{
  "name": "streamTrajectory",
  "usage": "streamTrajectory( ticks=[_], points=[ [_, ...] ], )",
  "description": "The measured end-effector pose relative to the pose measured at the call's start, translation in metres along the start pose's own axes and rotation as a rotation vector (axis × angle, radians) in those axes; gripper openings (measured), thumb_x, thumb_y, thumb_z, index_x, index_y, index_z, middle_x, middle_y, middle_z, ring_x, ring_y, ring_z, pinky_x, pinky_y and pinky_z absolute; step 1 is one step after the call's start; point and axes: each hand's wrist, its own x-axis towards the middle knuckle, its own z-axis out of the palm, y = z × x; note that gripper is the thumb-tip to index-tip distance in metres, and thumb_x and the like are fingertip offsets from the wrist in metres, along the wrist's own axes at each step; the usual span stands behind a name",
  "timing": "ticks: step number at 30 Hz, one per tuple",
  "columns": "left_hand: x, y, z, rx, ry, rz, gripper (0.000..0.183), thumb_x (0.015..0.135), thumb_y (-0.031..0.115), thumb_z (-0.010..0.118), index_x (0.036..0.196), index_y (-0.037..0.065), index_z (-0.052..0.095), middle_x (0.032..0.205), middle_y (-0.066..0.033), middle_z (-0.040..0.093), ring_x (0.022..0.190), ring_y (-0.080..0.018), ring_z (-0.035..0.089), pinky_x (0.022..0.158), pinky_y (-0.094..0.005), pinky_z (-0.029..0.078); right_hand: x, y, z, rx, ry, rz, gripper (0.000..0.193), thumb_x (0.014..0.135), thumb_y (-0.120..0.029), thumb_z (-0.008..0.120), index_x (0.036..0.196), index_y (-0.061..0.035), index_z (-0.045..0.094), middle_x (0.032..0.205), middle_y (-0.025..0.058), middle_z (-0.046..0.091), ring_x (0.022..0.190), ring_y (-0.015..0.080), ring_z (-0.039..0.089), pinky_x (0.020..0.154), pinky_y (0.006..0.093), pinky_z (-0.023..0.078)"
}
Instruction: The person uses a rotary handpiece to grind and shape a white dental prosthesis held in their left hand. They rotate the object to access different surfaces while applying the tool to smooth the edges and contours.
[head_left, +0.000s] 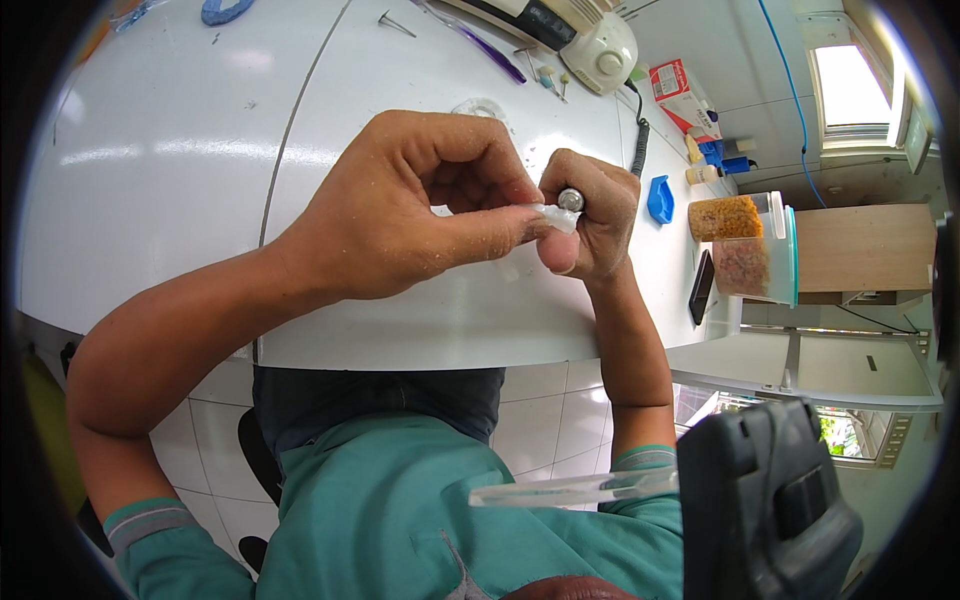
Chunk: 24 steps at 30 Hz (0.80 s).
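Note:
Above the white table, my two hands meet in front of me. Thumb and forefinger of my left hand (410, 205) pinch a small, irregular, translucent white piece (560, 218); its exact kind is unclear. Curled fingers of my right hand (605, 215) hold a metal rotary handpiece (571, 200), whose round silver end points out just above the piece. My right thumb lies under the piece, touching or nearly touching it. Most of the handpiece is hidden by my fingers. Behind the hands, a clear curved plastic piece (480, 106) lies on the table.
A cream control unit with a dial (607, 62) stands at the back, its black coiled cord (640, 150) running toward my right hand. Nearby lie a purple-handled tool (490, 48) and small rotary bits (548, 80). Rightward are a blue tray-like piece (660, 200), phone (702, 288) and plastic containers (780, 255).

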Motion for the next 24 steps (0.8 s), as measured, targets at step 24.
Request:
streamTrajectory(
  ticks=[24],
  points=[
    [0.0006, 0.0006, -0.0005, -0.016, -0.011, -0.035, 0.012, 0.091, 0.004, 0.078, 0.099, -0.002, 0.071, 0.09, -0.007, 0.073, 0.084, -0.0106, 0.071, 0.078, -0.0247, 0.059, -0.0004, 0.0024, -0.0022, -0.022, 0.007, -0.023, 0.08, 0.068, -0.09, 0.064, 0.065, -0.0125, 0.048, 0.052, -0.0029, 0.037, 0.045, 0.0126, 0.04, 0.043, 0.0273, 0.03]
  ],
)
